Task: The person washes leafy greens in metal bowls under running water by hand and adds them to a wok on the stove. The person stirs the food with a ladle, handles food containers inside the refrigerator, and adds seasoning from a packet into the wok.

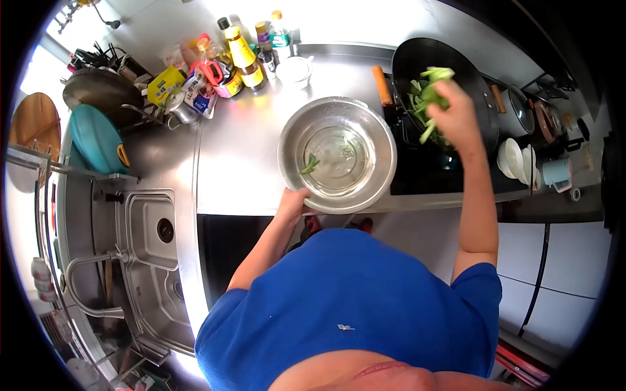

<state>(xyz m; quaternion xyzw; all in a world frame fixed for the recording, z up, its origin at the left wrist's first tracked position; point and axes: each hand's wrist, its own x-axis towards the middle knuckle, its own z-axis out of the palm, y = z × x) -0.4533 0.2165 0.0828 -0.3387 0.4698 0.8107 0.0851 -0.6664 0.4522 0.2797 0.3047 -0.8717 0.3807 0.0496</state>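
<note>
My left hand point(294, 202) grips the near-left rim of a stainless steel basin point(378, 156) on the counter. A little clear water and one small green leaf point(310, 164) lie in the basin. Over the black wok point(414, 58) on the stove, my right hand point(458, 117) is closed around a bunch of chopped leafy greens point(435, 98) with pale stems. More greens show beneath that hand in the wok, partly hidden by it. The wok's wooden handle point(381, 85) points toward the basin.
Sauce bottles point(242, 57) and a small white bowl point(295, 72) line the back of the counter. A double sink point(153, 228) with a faucet is at left. A lidded pot point(518, 111) and white bowls point(512, 159) stand right of the wok.
</note>
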